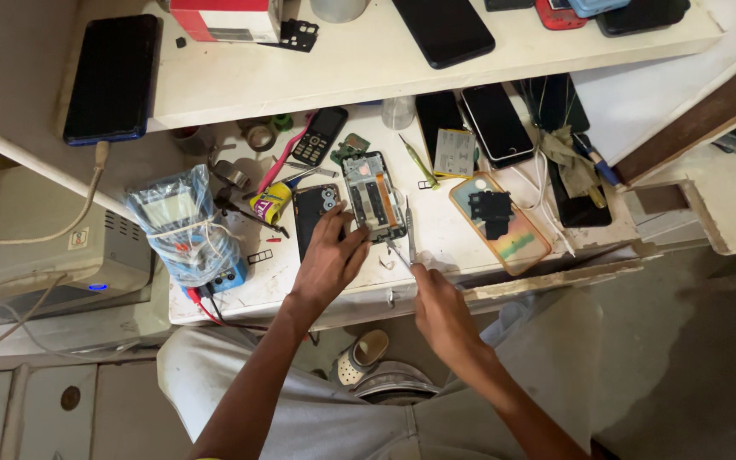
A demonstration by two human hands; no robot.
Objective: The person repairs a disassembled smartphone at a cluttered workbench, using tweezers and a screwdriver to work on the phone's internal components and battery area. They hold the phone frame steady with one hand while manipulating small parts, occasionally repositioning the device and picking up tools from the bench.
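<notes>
Left hand (327,260) presses spread fingers on the near left corner of the opened smartphone with its bare circuit boards (372,197), lying mid-bench. Right hand (438,305) pinches thin metal tweezers (410,230) just right of it. Apparently component work; steady, fine tip placement matters. Beside lies a glossy iridescent phone case (500,223).

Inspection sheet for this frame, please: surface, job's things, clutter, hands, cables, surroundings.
Surface: worn white bench under a white shelf.
Job's things: opened phone with its insides showing; tweezers beside it.
Clutter: black phone back, keypad phone, iridescent case, yellow tube, tape rolls, bagged meter.
Hands: left hand steadies the opened phone; right hand holds the tweezers.
Cables: beige cable from the shelf phone; red and black leads at the meter.
Surroundings: grey box at left, sandal on the floor.
</notes>
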